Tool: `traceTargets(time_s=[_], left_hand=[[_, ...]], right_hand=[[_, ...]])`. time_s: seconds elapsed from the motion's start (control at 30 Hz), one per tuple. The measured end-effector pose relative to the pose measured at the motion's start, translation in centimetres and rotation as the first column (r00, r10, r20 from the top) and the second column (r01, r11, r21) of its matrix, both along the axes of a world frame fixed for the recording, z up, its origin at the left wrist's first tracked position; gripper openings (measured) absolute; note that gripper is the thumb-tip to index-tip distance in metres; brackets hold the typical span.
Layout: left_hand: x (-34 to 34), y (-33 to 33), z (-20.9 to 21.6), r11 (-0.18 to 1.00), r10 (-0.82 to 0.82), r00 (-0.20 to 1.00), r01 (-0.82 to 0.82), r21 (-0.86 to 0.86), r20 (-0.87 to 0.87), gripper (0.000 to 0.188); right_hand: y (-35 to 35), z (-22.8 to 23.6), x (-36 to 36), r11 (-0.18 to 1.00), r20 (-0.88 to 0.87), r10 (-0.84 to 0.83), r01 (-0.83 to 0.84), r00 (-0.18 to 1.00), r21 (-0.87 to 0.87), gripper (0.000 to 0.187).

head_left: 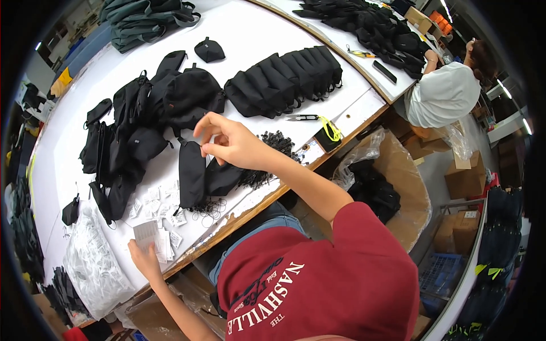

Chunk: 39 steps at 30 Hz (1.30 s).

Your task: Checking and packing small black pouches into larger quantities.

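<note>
The white counter (250,28) carries a jumbled heap of black pouches (187,96), which seems left to handle; the neatly lined-up row (284,82) beyond it looks done, though nothing confirms that. A clear plastic bag (94,261) of white pieces stands near the counter's edge. One flat black pouch (192,176) lies just below the right hand (230,139), whose thumb and index fingers nearly meet; I cannot tell whether they pinch anything. The left hand's (147,260) fingers clamp a pale card (146,232) beside loose white tags (151,199), apparently unused.
</note>
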<state>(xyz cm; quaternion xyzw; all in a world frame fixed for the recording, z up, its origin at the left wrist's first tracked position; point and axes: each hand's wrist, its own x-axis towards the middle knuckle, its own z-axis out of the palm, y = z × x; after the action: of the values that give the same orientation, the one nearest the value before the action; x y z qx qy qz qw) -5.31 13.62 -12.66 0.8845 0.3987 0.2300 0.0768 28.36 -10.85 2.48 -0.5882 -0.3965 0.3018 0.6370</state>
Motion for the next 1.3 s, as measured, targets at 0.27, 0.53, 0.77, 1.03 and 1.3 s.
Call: traceTargets(time_s=[0.27,0.53,0.77,1.03,1.3], left_hand=[[1.3,-2.2,4.8,0.932,0.077,0.951,0.039,-0.361,0.300,0.044],[4.9,-7.3,8.7,0.588,0.256,0.835,0.266,-0.764,0.488,0.042],[4.8,-9.4,7.3,0.477,0.325,0.731,0.422,-0.771,0.601,0.032],[4.4,-9.8,6.2,0.246,0.209,0.674,0.665,-0.705,0.709,0.032],[6.1,-12.1,8.7,0.074,0.328,0.650,0.705,-0.705,0.685,0.054]], right_hand=[[-1.3,-1.7,-2.3,0.998,-0.228,0.055,-0.063,0.972,-0.028,0.022],[-1.6,-3.2,-3.0,0.993,-0.268,0.117,-0.122,0.956,-0.001,0.021],[-1.9,-3.3,-3.2,0.990,-0.293,0.123,-0.137,0.948,-0.027,0.022],[-1.8,-4.0,-3.2,0.988,-0.280,0.138,-0.153,0.950,-0.032,0.022],[-1.9,-4.1,-3.5,0.985,-0.289,0.163,-0.175,0.943,-0.014,0.024]])
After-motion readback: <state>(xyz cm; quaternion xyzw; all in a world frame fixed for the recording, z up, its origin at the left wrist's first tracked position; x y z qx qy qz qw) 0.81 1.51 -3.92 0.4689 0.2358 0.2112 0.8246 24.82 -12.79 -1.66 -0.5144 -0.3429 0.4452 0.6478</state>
